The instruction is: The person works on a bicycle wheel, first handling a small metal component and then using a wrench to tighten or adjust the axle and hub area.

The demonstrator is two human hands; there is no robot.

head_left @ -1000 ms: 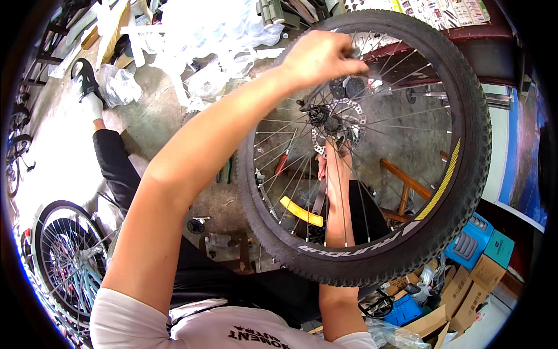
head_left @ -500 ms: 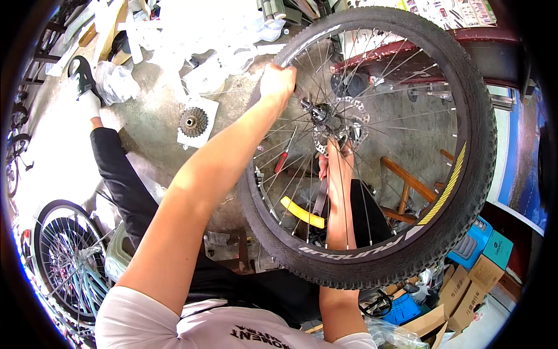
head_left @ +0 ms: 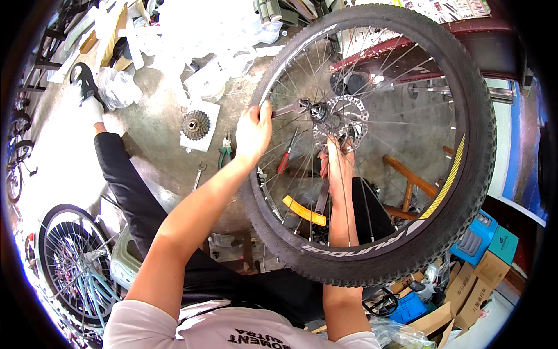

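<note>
Gripping a wrench (head_left: pixel 286 110), the left hand (head_left: pixel 254 132) sits just left of the upper centre in the head view, its fingers closed around the near end of the handle. From those fingers the wrench's long axis runs rightward, rising slightly, to the hub axle (head_left: pixel 318 112) of the bicycle wheel (head_left: pixel 372 269). The disc rotor (head_left: pixel 359 115) stands just right of that axle. Reaching up behind the wheel near mid-frame, the right hand (head_left: pixel 338 156) is just below the hub axle, nearer the rotor; I cannot tell whether its fingers hold the dark bar (head_left: pixel 322 198) below them. A sprocket cluster (head_left: pixel 196 124) lies left of the left hand, apart.
</note>
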